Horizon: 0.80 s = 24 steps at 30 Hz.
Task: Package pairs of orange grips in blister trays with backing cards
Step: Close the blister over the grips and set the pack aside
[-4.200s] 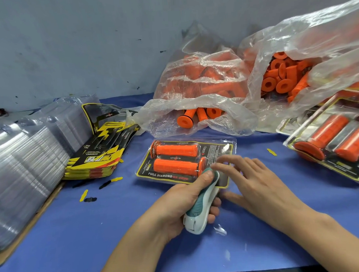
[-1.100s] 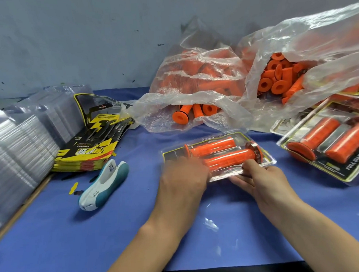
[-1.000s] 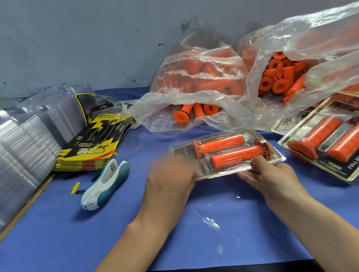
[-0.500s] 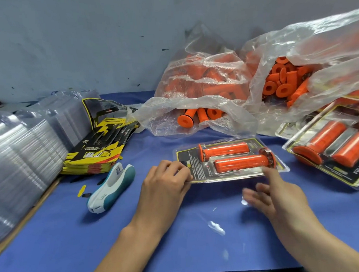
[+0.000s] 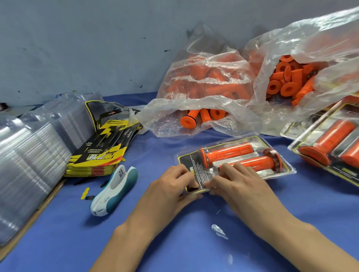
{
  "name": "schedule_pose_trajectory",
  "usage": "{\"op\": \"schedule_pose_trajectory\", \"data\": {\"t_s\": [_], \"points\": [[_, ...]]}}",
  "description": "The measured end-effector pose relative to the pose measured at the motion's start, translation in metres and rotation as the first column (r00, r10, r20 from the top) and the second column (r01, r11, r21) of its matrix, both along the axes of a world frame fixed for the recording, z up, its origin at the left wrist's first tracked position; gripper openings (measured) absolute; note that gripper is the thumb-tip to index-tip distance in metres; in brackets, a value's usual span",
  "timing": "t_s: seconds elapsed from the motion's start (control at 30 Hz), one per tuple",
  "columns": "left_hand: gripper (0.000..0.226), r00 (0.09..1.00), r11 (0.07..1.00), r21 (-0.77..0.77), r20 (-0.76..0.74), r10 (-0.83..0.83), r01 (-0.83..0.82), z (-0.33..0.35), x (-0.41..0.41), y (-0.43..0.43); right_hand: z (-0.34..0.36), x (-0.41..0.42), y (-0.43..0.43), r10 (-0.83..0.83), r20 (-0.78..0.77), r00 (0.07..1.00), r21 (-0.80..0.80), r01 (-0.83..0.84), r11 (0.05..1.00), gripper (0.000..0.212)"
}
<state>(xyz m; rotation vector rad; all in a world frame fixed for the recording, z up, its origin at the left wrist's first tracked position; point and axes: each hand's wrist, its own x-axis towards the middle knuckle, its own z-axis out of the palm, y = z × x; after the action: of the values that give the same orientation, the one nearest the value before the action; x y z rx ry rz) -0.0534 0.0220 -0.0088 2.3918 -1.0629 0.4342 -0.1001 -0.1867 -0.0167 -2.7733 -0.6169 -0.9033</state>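
Gripping hands: both work at the near left corner of the blister pack (image 5: 235, 164), which lies flat on the blue table (image 5: 56, 254) in front of the person
Left hand (image 5: 169, 195): fingers curled onto the pack's near left corner, fingertips pinching its edge from the left
Right hand (image 5: 236, 186): fingers bent down on the same corner just right of the left hand, pinching the clear edge; fingertips of the two hands almost meet
Blister pack: clear tray over a black and yellow backing card, two orange grips (image 5: 226, 153) side by side inside, lying left to right
Stapler (image 5: 113, 192): white and teal, on the table left of the hands, apart from them
Backing cards (image 5: 101, 151): yellow and black stack beyond the stapler
Empty trays (image 5: 25, 163): clear stacks along the left edge, blurred
Loose grips (image 5: 287, 79): orange, heaped in crumpled clear plastic bags (image 5: 204, 106) behind the pack, some spilling out at the mouth
Finished pack (image 5: 337, 147): at the right edge, holding two orange grips, resting tilted over another pack
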Motion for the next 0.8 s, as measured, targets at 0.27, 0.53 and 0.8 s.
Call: {"op": "schedule_pose_trajectory", "data": {"t_s": [0.27, 0.53, 0.8], "points": [[0.035, 0.995, 0.997, -0.004, 0.055, -0.077, 0.078, -0.004, 0.008, 0.003, 0.001, -0.004, 0.001, 0.04, -0.058, 0.998, 0.085, -0.035, 0.996, 0.006], [0.057, 0.968, 0.995, -0.074, -0.245, 0.05, -0.07, -0.003, 0.007, 0.016, 0.006, -0.005, -0.001, 0.062, -0.06, 0.996, 0.18, -0.051, 0.982, 0.01], [0.025, 0.45, 0.79, -0.294, -0.893, -0.026, -0.538, 0.014, 0.006, -0.013, 0.003, -0.01, -0.001, 0.038, -0.078, 0.996, 0.095, -0.03, 0.995, 0.012]]}}
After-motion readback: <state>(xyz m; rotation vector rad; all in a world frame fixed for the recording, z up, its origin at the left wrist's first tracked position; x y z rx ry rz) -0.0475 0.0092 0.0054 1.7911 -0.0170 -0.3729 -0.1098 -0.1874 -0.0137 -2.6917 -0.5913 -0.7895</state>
